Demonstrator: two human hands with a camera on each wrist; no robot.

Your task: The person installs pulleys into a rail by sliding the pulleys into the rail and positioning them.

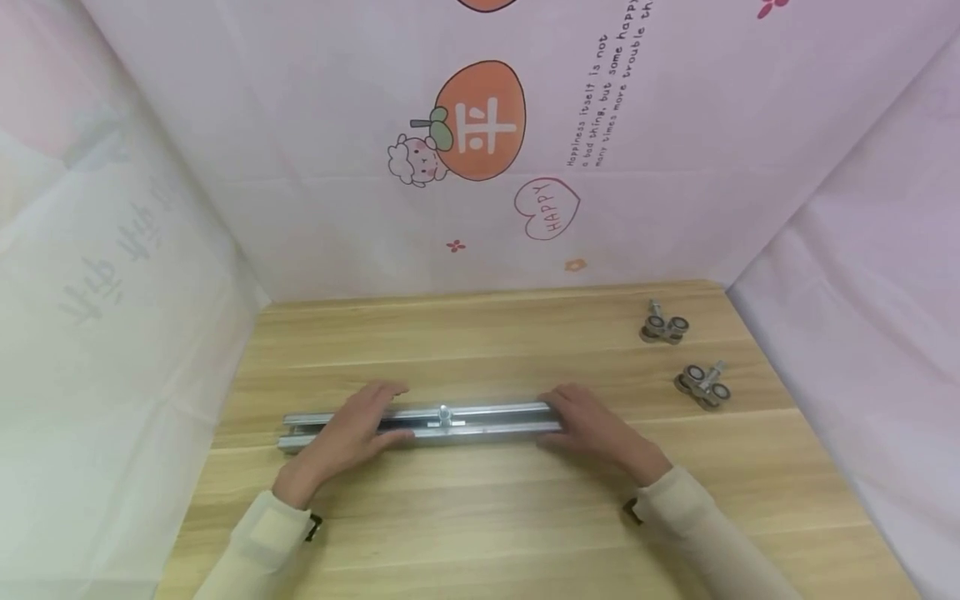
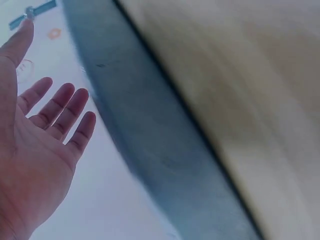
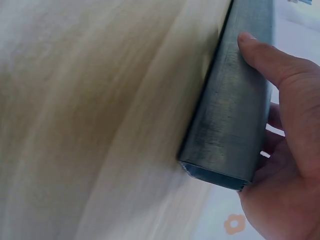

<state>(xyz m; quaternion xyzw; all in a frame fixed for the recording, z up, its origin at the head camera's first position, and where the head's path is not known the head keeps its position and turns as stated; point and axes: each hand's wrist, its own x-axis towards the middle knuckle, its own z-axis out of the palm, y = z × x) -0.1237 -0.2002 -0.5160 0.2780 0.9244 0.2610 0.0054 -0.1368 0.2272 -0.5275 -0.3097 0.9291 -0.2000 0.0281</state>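
Note:
A metal rail (image 1: 487, 432) with a slot along its top lies across the wooden table. Near its middle a small bolt with a crosspiece (image 1: 446, 418) stands in the slot. The left hand (image 1: 352, 429) is over the rail's left part, fingers apart and relaxed; in the left wrist view the open palm (image 2: 40, 160) is beside the rail's side wall (image 2: 145, 120). At the rail's right end the right hand (image 1: 588, 427) grips it, thumb on the near side, as the right wrist view shows the hand (image 3: 295, 115) by the rail's end (image 3: 225, 110).
Two roller trolleys with bolts, one (image 1: 663, 327) at the back right and one (image 1: 702, 385) nearer, lie on the wooden table (image 1: 465, 533). Printed white cloth (image 1: 337, 167) hangs behind the table and at both sides.

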